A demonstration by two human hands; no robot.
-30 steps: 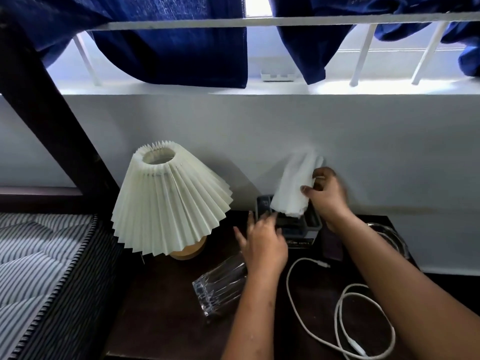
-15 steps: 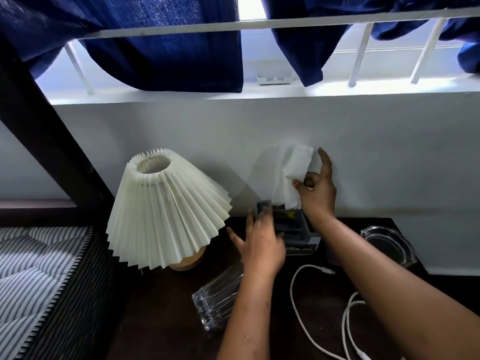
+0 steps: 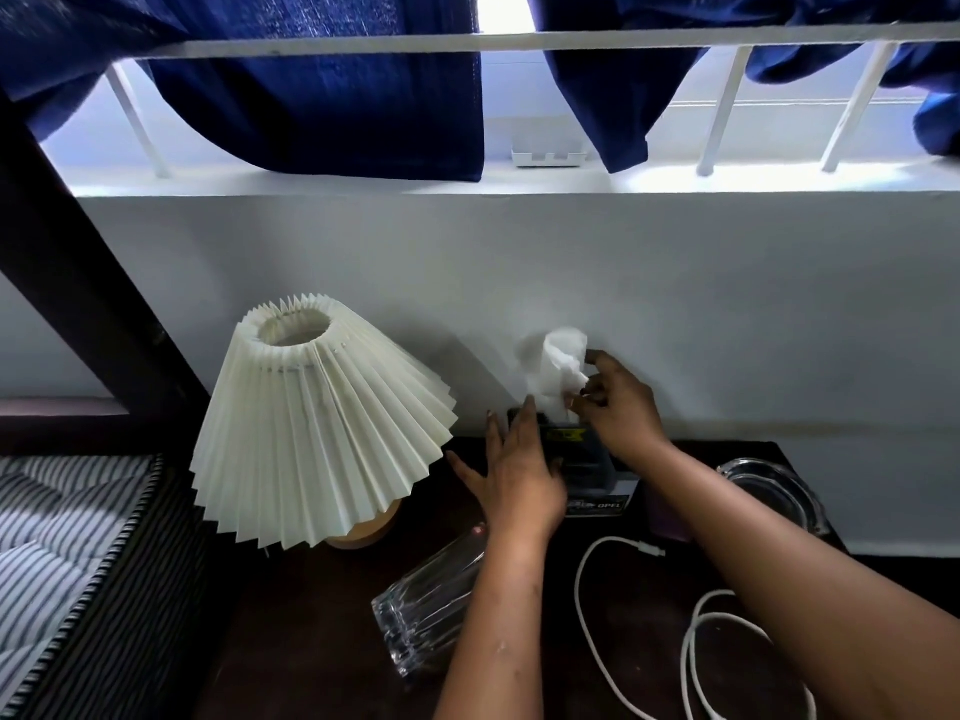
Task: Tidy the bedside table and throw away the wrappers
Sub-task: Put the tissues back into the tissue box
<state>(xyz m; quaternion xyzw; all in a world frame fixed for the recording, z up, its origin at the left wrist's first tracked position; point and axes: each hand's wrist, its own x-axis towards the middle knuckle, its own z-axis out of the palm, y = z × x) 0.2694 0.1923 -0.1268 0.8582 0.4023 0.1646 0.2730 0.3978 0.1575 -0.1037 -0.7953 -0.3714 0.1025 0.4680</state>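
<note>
A white tissue [image 3: 556,371] sticks up out of a dark tissue box [image 3: 587,462] at the back of the dark bedside table [image 3: 291,631]. My right hand [image 3: 615,402] pinches the tissue, which is crumpled and bunched above the box. My left hand [image 3: 511,472] lies with straight fingers against the left side of the box. No wrapper shows in this view.
A cream pleated lamp [image 3: 317,433] leans at the left. A ribbed clear glass [image 3: 431,605] lies on its side near the front. A white cable [image 3: 691,631] coils at the right, a glass ashtray [image 3: 769,491] behind it. A striped mattress [image 3: 47,558] borders the left.
The tissue has gone from a long flat sheet to a crumpled bunch lower over the box in my right hand. My left hand has stayed against the box.
</note>
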